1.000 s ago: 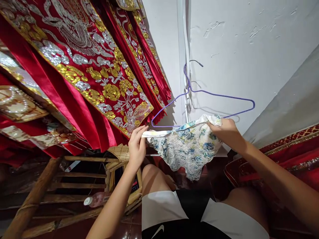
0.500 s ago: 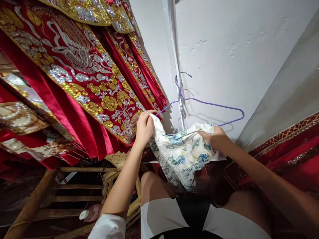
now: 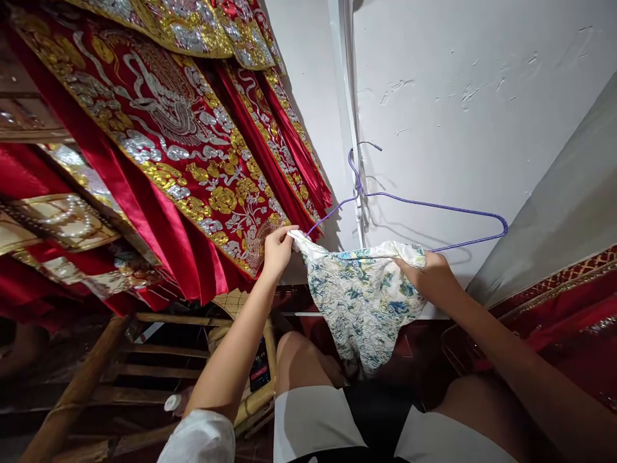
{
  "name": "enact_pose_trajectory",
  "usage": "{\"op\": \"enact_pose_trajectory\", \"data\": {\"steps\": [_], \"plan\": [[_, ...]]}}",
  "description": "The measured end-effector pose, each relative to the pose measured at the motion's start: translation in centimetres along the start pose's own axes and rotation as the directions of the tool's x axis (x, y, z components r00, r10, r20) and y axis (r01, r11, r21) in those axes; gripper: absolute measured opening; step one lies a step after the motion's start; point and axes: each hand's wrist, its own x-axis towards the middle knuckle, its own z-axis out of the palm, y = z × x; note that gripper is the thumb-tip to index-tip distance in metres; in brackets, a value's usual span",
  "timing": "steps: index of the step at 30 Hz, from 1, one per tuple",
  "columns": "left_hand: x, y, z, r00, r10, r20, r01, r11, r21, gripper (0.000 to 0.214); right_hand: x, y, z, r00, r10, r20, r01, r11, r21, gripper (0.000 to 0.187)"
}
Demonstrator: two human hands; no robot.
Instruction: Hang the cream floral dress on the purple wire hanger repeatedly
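While both my arms reached forward over my lap, the floral garment (image 3: 361,302) hung between my hands in front of the pale wall (image 3: 434,64), its upper edge drawn nearly level and its lower part narrowing in creases toward the space between my knees. My left hand (image 3: 279,249) pinched the left corner of that edge between thumb and forefinger, the forearm slanting up from the lower left, bare beyond a white sleeve (image 3: 200,437). My right hand (image 3: 431,276) gripped the opposite end at about the same level, the forearm running in from the lower right and the fingertips partly lost among the folds. The purple wire hanger (image 3: 438,205) stood just beyond the cloth, its left shoulder sloping down to the corner beside my left fingers, its lower bar passing behind the fabric near my right hand; its hook pointed rightward, and what bore its weight I could not tell. To the left hung a red sequined embroidered cloth (image 3: 193,148), and below it, on the left, were a bamboo chair (image 3: 84,379), a phone (image 3: 260,370) with a lit screen and a white-capped bottle (image 3: 172,403), partly behind my arm.
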Motion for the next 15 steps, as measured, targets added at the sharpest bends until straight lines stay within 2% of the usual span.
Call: {"op": "enact_pose_trajectory", "data": {"steps": [1, 3, 6, 8, 10, 13, 15], "plan": [[0.2, 0.5, 0.3, 1.0, 0.02, -0.008, -0.02, 1.0, -0.021, 0.034, -0.2, -0.3, 0.0, 1.0, 0.03, 0.002, -0.03, 1.0, 0.01, 0.033], [0.5, 1.3, 0.8, 0.995, 0.096, 0.009, -0.097, 0.994, 0.048, 0.032, -0.5, -0.8, -0.3, 0.996, 0.083, 0.006, -0.084, 0.996, 0.03, 0.036], [0.1, 1.8, 1.0, 0.97, 0.183, 0.16, -0.226, 0.919, 0.322, 0.033, -0.8, -1.3, -1.2, 0.99, 0.136, -0.02, -0.135, 0.99, 0.031, 0.037], [-0.4, 1.5, 0.9, 0.952, 0.144, 0.271, -0.261, 0.845, 0.467, 0.031, -0.7, -1.4, -1.8, 0.991, 0.131, -0.04, -0.132, 0.991, -0.003, 0.036], [-0.8, 0.8, 0.8, 0.944, 0.078, 0.321, -0.252, 0.798, 0.547, 0.028, -0.6, -1.4, -2.1, 0.995, 0.089, -0.053, -0.091, 0.995, -0.04, 0.035], [-0.7, 0.2, 0.9, 0.953, 0.051, 0.297, -0.206, 0.83, 0.518, 0.026, -0.6, -1.3, -1.9, 0.996, 0.064, -0.061, -0.069, 0.995, -0.072, 0.036], [-0.3, 0.4, 1.3, 0.97, 0.094, 0.225, -0.171, 0.919, 0.355, 0.024, -0.6, -1.3, -1.5, 0.995, 0.081, -0.049, -0.085, 0.994, -0.073, 0.038]]}}
